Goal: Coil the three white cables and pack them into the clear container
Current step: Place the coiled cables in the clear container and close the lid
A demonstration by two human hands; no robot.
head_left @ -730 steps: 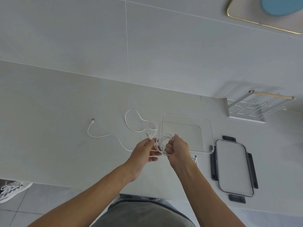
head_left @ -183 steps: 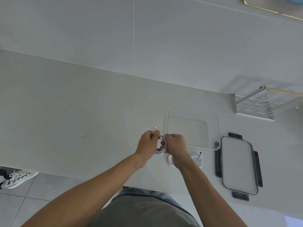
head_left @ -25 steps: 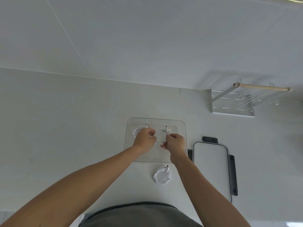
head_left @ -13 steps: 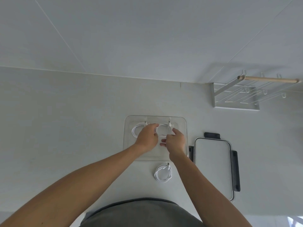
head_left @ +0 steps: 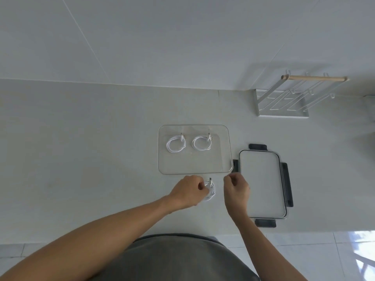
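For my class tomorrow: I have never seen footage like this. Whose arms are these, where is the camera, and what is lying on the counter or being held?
There is no machine here: the arms belong to a person wearing a camera on the head, looking down at the counter.

On the counter sits a clear container with two coiled white cables, the left coil and the right coil, side by side in its far half. Its lid, with dark clips, lies to the right. A white rack stands against the wall.

The left hand is closing on the third coil, which lies outside the container. The right hand is loosely curled and holds nothing.
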